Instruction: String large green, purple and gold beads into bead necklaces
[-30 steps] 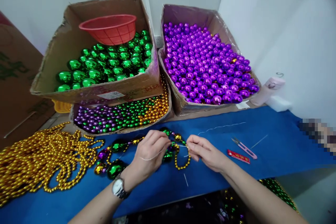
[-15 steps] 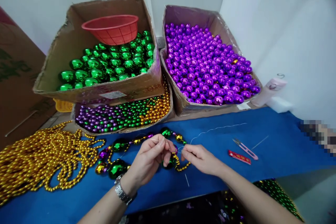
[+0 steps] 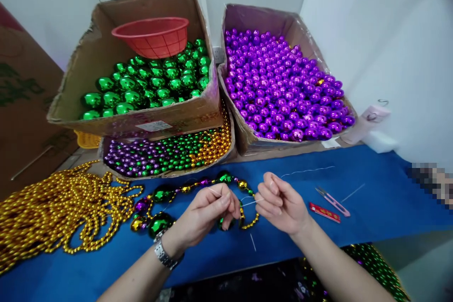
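Note:
Between my two hands runs a thin white string [image 3: 250,203], drawn fairly straight. My left hand [image 3: 215,207], with a metal watch on its wrist, pinches one part of it. Curled fingers of my right hand [image 3: 281,200] grip the other part, and a loose end trails off behind to the right. Under and behind the hands lies a bead necklace [image 3: 163,193] of green, purple and gold beads, large and small. My left hand hides part of it. Gold beads [image 3: 252,222] of its strand show between the hands.
Pink thread snips [image 3: 332,202] and a red packet [image 3: 324,212] lie right on the blue cloth [image 3: 290,255]. Gold bead strands [image 3: 46,212] heap at left. Behind stand boxes of green balls [image 3: 130,96], purple balls [image 3: 283,89] and small mixed beads [image 3: 170,155]. A red basket [image 3: 152,40] rests among the green balls.
My right hand has moved up and to the right and turned, its fingers now curled upward. The string between my hands is pulled straighter. My left hand has barely moved.

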A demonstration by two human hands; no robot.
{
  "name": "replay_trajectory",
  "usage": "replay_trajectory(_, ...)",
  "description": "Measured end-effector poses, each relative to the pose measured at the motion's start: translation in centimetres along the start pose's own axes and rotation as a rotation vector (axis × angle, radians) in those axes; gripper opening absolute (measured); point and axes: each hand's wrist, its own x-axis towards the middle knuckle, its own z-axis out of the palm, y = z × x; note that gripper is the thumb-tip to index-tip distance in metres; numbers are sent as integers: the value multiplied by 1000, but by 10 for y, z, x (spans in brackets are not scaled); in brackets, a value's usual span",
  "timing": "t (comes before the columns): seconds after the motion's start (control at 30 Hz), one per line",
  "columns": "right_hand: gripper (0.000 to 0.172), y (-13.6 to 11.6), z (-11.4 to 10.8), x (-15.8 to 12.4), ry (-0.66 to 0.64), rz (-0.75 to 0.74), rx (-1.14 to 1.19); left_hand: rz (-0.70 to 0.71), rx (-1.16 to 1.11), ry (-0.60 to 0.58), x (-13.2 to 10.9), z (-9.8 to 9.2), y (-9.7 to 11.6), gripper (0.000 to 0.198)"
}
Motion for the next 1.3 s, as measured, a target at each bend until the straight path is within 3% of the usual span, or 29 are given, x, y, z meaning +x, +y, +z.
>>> replay_trajectory(0.2,32,-24,18,-5,16,20,-168,123,102,-5,-17,0,25,23)
replay_trajectory(0.33,36,-14,10,-9,65,42,-378,67,133,18,-24,-6,13,25)
replay_trajectory(0.47,25,-10,0,-7,143,-4,-468,86,320,55,-18,-7,7,24)
replay_trajectory(0.53,18,-18,5,-5,137,-79,-751,181,417,50,-13,-2,16,22)
replay_trajectory(0.67,30,-39,20,4,-88,-361,-1746,356,611,45,-3,12,41,17)
replay_trajectory(0.77,31,-52,28,12,-225,-434,-2090,448,651,28,5,18,53,17)
replay_trajectory(0.97,31,-81,45,27,-374,-547,-2207,522,540,85,21,26,76,17)
replay_trajectory(1.13,34,-114,71,44,-472,-735,-2351,544,526,78,26,38,113,18)
replay_trajectory(1.23,31,-135,97,53,-489,-767,-2249,639,498,74,25,46,137,18)
replay_trajectory(1.3,31,-144,113,56,-448,-707,-2081,683,490,88,21,49,149,18)
